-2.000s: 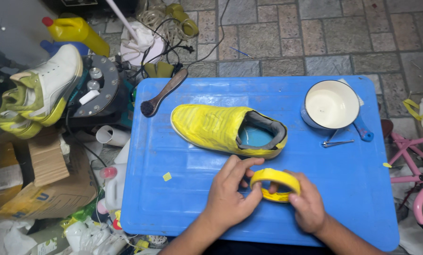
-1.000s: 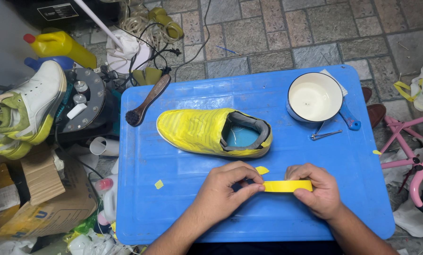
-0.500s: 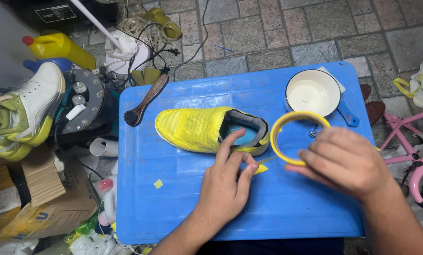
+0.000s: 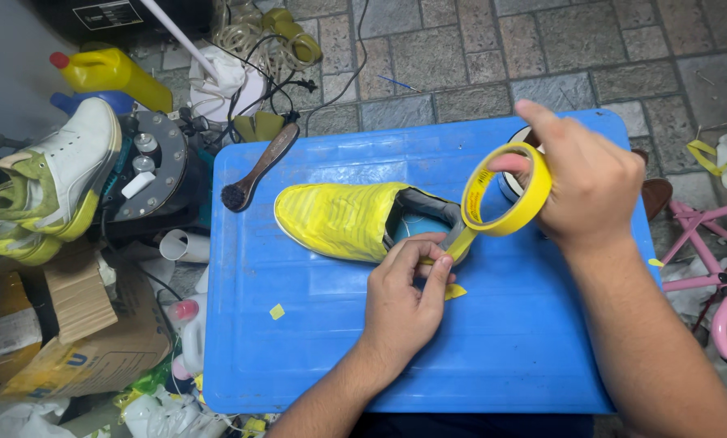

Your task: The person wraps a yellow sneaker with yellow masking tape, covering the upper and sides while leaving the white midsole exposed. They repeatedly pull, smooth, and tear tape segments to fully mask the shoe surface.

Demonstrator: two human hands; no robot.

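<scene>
Yellow shoe (image 4: pixel 343 221) lies on its side at the centre of the blue bench (image 4: pixel 315 357), toe pointing frame-left, already wrapped in yellow tape over most of the upper; the heel opening shows a blue lining. Right hand (image 4: pixel 582 182), upper right of frame, is closed around the yellow tape roll (image 4: pixel 509 191), fingers through the core, roll lifted off the bench. A short strip runs from the roll down-left to the heel edge. Left hand (image 4: pixel 408 296), centre frame, has thumb and fingers pinched on the strip's free end right at the shoe collar, other fingers curled.

To do this step well, I judge: keep the strip taut, press the end flat on the collar before pulling more, and angle the roll so the new band overlaps the last one without wrinkles.

Small tape scraps (image 4: pixel 277 311) lie on the bench. Brush (image 4: pixel 258 166) rests at its upper-left edge, a white cup partly hidden behind the right hand.
</scene>
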